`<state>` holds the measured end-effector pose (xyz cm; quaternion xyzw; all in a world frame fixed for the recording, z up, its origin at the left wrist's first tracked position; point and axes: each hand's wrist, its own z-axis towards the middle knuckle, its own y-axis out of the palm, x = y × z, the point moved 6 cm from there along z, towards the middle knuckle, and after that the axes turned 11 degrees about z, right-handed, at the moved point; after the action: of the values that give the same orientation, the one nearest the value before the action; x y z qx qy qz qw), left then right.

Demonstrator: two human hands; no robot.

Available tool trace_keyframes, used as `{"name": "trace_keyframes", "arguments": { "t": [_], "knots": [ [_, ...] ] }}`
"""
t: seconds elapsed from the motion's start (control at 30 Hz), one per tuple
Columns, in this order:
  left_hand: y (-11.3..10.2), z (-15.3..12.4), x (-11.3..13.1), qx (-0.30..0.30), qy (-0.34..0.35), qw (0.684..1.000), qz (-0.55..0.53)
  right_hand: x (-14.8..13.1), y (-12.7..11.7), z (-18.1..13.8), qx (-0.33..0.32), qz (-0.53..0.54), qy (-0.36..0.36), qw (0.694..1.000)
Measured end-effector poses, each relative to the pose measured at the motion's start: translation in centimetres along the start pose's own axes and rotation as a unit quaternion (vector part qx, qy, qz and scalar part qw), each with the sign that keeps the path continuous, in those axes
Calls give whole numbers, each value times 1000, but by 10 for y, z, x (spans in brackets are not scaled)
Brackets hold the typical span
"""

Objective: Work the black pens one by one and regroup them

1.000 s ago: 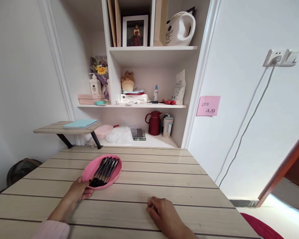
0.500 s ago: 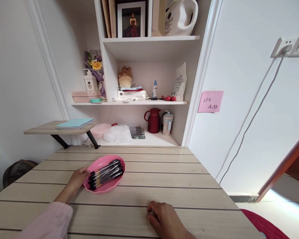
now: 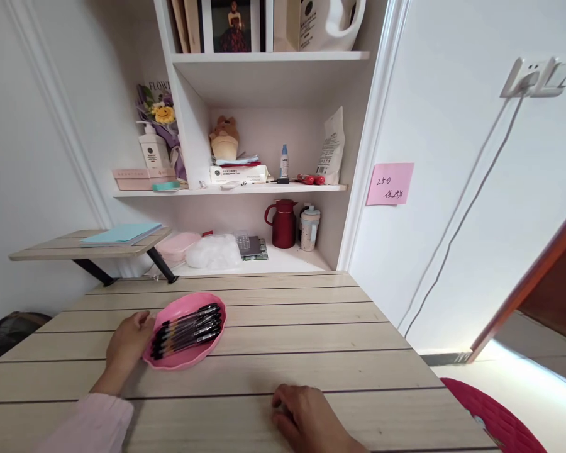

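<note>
A pink oval dish lies on the slatted wooden table and carries several black pens lying side by side, tips pointing left. My left hand grips the dish's left rim, thumb over the edge. My right hand rests on the table near the front edge with its fingers curled under, and nothing shows in it.
Behind the table stands a white shelf unit with a red jug, a speckled cup, a white pump bottle and a plush toy. A small side shelf holds a blue folder. A pink sticky note hangs on the right wall.
My left hand has turned the dish anticlockwise and shifted it slightly left; the pens now lie nearly crosswise. The view has tilted down and left. My right hand stayed put.
</note>
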<state>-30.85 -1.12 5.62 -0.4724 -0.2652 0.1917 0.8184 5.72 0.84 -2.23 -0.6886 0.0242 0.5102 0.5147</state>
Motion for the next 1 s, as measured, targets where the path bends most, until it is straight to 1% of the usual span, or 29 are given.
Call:
{"name": "trace_keyframes", "arguments": {
  "t": [0.07, 0.1, 0.13, 0.17, 0.2, 0.23, 0.27, 0.3, 0.37, 0.4, 0.43, 0.47, 0.5, 0.57, 0.6, 0.67, 0.73, 0.83, 0.9, 1.0],
  "knots": [
    [-16, -20, 14, 36, 28, 999, 0, -1, 0, 0, -2, 2, -1, 1000],
    [-22, -35, 26, 59, 58, 996, -21, -2, 0, 0, -4, 2, -1, 1000],
    [-25, -54, 41, 55, 97, 992, -63, -2, 1, 0, -8, -1, 1, 1000],
    [-22, -75, 58, 26, 133, 984, -117, -2, 1, -1, -12, -4, 5, 1000],
    [-15, -98, 76, -27, 170, 971, -165, -2, 2, -1, -14, -6, 8, 1000],
    [-5, -122, 94, -99, 197, 954, -203, -1, 2, -2, -15, -5, 9, 1000],
    [5, -142, 110, -161, 201, 937, -238, -1, 1, -3, -13, 1, 5, 1000],
    [15, -159, 124, -217, 190, 917, -276, -2, -1, -3, -8, 10, -2, 1000],
    [29, -177, 144, -294, 134, 879, -351, -4, -11, -1, 19, 35, -24, 999],
    [34, -178, 152, -322, 102, 860, -382, -6, -20, 1, 43, 50, -35, 997],
    [35, -173, 157, -338, 73, 845, -408, -8, -31, 4, 74, 67, -46, 994],
    [34, -164, 162, -340, 49, 835, -431, -10, -44, 7, 110, 89, -54, 988],
    [30, -151, 165, -322, 27, 831, -452, -11, -58, 11, 147, 121, -58, 980],
    [21, -123, 167, -268, -12, 835, -480, -10, -85, 22, 212, 208, -56, 953],
    [18, -111, 168, -245, -32, 838, -487, -7, -96, 29, 236, 255, -52, 936],
    [21, -96, 170, -228, -61, 838, -492, 1, -112, 43, 268, 341, -39, 900],
    [33, -91, 176, -249, -77, 831, -491, 15, -119, 57, 282, 412, -19, 866],
    [53, -94, 185, -298, -87, 814, -491, 38, -119, 73, 303, 477, 20, 824],
    [60, -93, 189, -306, -91, 805, -500, 51, -118, 78, 322, 487, 34, 811],
    [61, -86, 190, -309, -94, 801, -504, 60, -118, 81, 341, 477, 37, 809]
  ]
}}
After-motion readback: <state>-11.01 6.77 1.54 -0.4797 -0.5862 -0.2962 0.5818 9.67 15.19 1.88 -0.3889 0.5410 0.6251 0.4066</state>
